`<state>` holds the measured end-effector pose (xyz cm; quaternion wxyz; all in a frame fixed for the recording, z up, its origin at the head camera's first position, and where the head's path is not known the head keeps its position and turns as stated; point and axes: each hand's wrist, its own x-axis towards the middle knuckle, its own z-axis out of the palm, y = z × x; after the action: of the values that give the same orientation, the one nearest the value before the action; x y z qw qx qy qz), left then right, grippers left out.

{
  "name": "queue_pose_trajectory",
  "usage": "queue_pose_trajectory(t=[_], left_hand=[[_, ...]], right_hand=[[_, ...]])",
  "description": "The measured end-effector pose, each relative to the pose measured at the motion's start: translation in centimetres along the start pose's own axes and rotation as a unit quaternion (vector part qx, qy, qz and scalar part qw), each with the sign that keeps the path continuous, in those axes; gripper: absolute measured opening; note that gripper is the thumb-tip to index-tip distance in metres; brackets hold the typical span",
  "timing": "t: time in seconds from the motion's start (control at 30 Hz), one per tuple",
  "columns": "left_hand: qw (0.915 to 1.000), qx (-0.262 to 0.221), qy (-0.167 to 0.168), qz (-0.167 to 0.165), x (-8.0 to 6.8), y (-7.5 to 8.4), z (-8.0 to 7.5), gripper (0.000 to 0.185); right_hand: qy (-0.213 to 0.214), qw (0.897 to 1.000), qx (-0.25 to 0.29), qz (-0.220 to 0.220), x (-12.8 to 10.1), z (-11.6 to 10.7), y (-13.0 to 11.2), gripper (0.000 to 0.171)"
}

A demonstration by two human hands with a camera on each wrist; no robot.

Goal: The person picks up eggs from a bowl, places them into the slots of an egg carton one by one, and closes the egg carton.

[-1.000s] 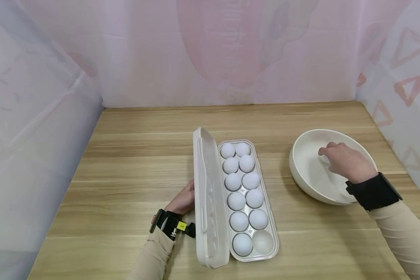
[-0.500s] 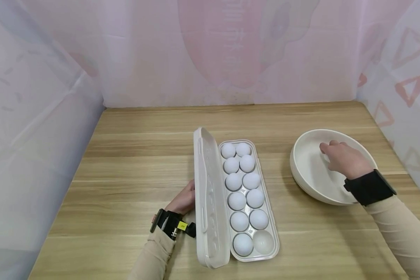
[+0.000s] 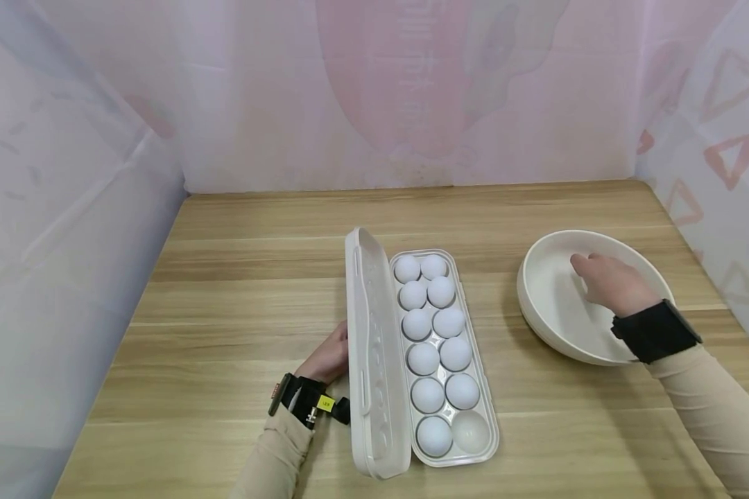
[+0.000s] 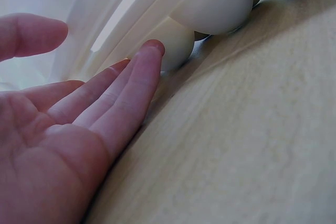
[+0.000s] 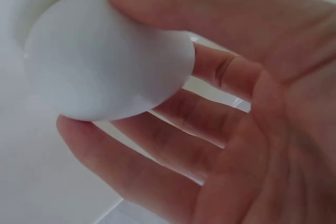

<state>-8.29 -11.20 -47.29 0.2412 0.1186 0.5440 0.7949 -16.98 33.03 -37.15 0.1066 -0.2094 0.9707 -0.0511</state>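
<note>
Near edge: egg box [image 3: 452, 454] lies lengthwise on the wooden table [image 3: 237, 291], lid [image 3: 371, 360] hinged open and standing up along its left side. Nearest right cup [image 3: 471, 430] has no egg; every other cup holds a white egg [image 3: 433, 434], eleven in all, two rows running away from the camera.

Left hand [image 3: 329, 357] sits just left of the lid, on the table. Left wrist view: fingers [image 4: 123, 95] straight and relaxed, fingertips touching the lid's outer face, thumb apart above them. Gripping nothing.

Further out and to the right: white bowl [image 3: 552, 305], well apart from the box. Right hand [image 3: 608, 284] is inside the bowl, palm down, black wrist strap [image 3: 655, 331] over the near rim. Head view hides what it holds. Right wrist view shows it: one white egg [image 5: 107, 59] pinched between thumb on top and fingers [image 5: 157, 140] curled underneath, bowl's white inside right behind it. Can't tell whether that egg touches the bowl floor.

Behind the table: pale pink and lilac cloth backdrop [image 3: 374, 90] on three sides.
</note>
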Motion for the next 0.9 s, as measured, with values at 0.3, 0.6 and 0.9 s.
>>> queue_pose_trajectory(t=[0.3, 0.6, 0.9], left_hand=[[0.9999, 0.012, -0.007, 0.005, 0.0, 0.2, 0.1, 0.018], [0.9999, 0.010, -0.010, 0.000, 0.1, -0.1, -0.2, 0.020], [0.9999, 0.010, -0.006, -0.001, 0.0, 0.0, -0.1, 0.021]], right_hand=[[0.001, 0.999, 0.006, -0.048, -0.5, -0.1, 0.0, 0.037], [-0.008, 0.999, 0.007, -0.043, -0.7, -0.5, -0.9, 0.032], [0.005, 0.998, 0.008, -0.056, -1.4, -1.7, -2.5, 0.035]])
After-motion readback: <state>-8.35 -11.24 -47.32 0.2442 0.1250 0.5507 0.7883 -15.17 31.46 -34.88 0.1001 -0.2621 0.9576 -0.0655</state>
